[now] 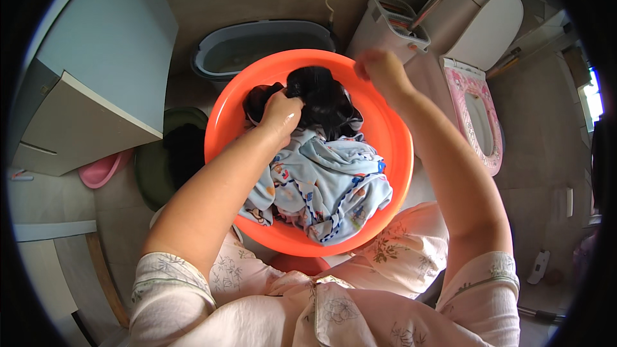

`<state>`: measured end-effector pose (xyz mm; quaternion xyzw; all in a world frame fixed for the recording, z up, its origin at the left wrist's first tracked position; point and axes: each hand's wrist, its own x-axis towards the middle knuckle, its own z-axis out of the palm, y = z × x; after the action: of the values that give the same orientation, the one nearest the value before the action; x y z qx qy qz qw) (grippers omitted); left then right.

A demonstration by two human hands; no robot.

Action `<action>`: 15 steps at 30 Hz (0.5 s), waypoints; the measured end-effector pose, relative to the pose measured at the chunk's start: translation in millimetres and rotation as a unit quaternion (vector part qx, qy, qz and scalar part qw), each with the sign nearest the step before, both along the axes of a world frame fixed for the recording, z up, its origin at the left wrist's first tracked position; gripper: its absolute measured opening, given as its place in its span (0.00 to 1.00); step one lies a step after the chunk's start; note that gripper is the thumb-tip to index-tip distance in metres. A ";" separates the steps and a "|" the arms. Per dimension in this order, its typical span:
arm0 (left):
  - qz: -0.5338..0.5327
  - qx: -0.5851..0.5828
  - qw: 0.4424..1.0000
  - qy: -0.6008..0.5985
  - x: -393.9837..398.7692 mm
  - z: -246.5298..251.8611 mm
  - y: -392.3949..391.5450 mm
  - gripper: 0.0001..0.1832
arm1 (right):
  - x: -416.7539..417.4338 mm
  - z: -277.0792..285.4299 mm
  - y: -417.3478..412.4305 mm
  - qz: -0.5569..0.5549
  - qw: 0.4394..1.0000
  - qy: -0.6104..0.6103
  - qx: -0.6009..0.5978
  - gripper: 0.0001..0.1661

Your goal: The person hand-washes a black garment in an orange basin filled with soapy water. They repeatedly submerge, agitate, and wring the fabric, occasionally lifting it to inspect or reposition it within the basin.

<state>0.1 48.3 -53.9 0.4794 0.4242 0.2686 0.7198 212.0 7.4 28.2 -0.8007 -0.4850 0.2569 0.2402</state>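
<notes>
An orange plastic basin (393, 140) stands before me with wet-looking cloth in it. My left hand (283, 113) is closed on a black garment (320, 96) in the upper part of the basin. Below that garment lies a bunched light blue printed cloth (318, 168) with a dark blue and white edging. My right hand (379, 70) is raised at the basin's upper right rim, slightly blurred; its fingers look curled, and whether they hold anything small cannot be told.
A grey tub of water (212, 46) stands behind the basin. At the right are a mop bucket (385, 24) and a toilet with a pink seat cover (458, 101). A light blue cabinet (115, 48), a pink basin (101, 171) and a dark green basin (149, 168) holding black cloth are at the left.
</notes>
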 end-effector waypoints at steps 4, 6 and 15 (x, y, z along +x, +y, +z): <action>0.073 -0.135 0.988 -0.024 8.4 18.2 2.7 0.18 | 31.4 -97.9 -47.4 0.277 0.895 -0.256 -0.238 0.18; 0.070 -0.183 0.973 -0.120 5.5 28.3 6.2 0.18 | 3.9 -101.7 -60.4 0.165 0.934 -0.058 -0.310 0.28; 0.077 -0.208 0.935 -0.277 -5.8 93.0 11.9 0.14 | -49.6 -97.8 -32.6 -0.013 0.979 0.199 -0.047 0.15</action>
<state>-5.6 60.2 39.2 0.1910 0.2903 0.3512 0.8694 162.3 -25.2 -69.6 -0.7500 -0.4043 0.4308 0.2974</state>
